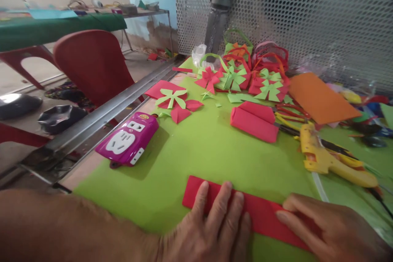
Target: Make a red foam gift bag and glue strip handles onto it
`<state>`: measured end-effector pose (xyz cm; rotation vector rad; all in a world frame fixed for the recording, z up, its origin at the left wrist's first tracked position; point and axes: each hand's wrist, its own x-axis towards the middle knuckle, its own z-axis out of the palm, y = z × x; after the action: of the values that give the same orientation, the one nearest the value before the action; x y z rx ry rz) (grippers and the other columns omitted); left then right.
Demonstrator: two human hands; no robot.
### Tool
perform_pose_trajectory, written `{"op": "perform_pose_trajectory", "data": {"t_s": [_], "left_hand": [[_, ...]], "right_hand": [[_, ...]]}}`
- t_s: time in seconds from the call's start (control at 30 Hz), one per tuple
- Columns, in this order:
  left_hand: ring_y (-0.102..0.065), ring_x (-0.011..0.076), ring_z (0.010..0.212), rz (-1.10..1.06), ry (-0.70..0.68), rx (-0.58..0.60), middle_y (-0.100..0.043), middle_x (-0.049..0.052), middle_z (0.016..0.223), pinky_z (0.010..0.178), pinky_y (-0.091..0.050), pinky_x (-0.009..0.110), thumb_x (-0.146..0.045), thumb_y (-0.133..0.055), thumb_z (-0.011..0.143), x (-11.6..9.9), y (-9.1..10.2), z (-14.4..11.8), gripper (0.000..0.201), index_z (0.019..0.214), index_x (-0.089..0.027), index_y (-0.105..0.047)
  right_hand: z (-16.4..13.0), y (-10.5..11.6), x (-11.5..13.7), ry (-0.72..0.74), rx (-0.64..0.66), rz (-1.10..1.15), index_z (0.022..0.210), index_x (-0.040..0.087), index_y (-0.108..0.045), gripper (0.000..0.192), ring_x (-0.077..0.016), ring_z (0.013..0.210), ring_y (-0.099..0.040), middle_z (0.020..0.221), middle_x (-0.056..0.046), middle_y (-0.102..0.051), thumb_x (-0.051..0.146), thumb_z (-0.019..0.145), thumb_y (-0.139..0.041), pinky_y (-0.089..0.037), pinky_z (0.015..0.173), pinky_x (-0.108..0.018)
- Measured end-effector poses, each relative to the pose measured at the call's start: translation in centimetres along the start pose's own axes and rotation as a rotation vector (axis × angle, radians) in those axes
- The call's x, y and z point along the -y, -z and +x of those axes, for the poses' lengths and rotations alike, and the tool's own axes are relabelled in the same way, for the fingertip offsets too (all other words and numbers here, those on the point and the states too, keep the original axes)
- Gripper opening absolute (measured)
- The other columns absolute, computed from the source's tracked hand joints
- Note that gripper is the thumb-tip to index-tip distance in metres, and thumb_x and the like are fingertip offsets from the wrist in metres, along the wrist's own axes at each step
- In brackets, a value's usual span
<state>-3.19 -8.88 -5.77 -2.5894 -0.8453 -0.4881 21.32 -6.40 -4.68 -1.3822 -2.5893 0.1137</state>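
Your left hand: lay flat, fingers spread (forearm across the near edge). Your right hand: flat, palm down.

- Bright, soft daylight fills the scene, and the green worktop is evenly lit.
- The purple socket block throws a soft shadow to its right, so light comes from the left.
- Pale glare washes the perforated metal screen on the far right.
- The near forearm and left hand are blurred.
- Wide-angle bending shows at the edges.
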Motion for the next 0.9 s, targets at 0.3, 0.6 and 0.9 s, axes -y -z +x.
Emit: {"op": "perform_pose_trajectory", "data": {"t_s": [0.3, 0.6, 0.9], "left_hand": [[-0.05, 0.0374, 0.114, -0.124, -0.068, 0.173, -0.053, 0.017, 0.127, 0.085, -0.044, 0.052, -0.036, -0.038, 0.09, 0.7, 1.3, 0.3, 0.045, 0.125, -0.01, -0.048], [-0.039, 0.0446, 0.121, -0.255, -0.015, 0.334, -0.043, 0.027, 0.132, 0.09, -0.036, 0.059, -0.069, -0.043, 0.075, 0.4, 2.4, 1.0, 0.084, 0.132, -0.007, -0.041], [-0.031, 0.04, 0.128, -0.174, 0.049, 0.22, -0.042, 0.02, 0.136, 0.098, -0.034, 0.055, -0.076, -0.034, 0.071, 0.5, 2.0, -1.3, 0.09, 0.132, -0.009, -0.04]], "right_hand": [[0.1, 1.6, 0.5, -0.109, -0.037, -0.166, 0.095, 0.023, -0.058, 0.017, -0.0161, 0.046, -0.061, 0.061, 0.002, -0.067, 0.03, 0.086, -0.045, -0.037, 0.043, -0.025], [-0.3, 1.3, 2.9, 0.234, -0.113, -0.426, 0.12, 0.025, -0.052, 0.043, -0.0237, 0.083, -0.056, 0.091, -0.008, -0.061, 0.01, 0.081, -0.045, -0.042, 0.075, -0.041], [-0.2, 0.5, 2.7, 0.417, -0.188, -0.434, 0.105, 0.016, -0.058, 0.029, -0.0202, 0.075, -0.052, 0.08, -0.005, -0.061, 0.012, 0.078, -0.049, -0.034, 0.078, -0.041]]}}
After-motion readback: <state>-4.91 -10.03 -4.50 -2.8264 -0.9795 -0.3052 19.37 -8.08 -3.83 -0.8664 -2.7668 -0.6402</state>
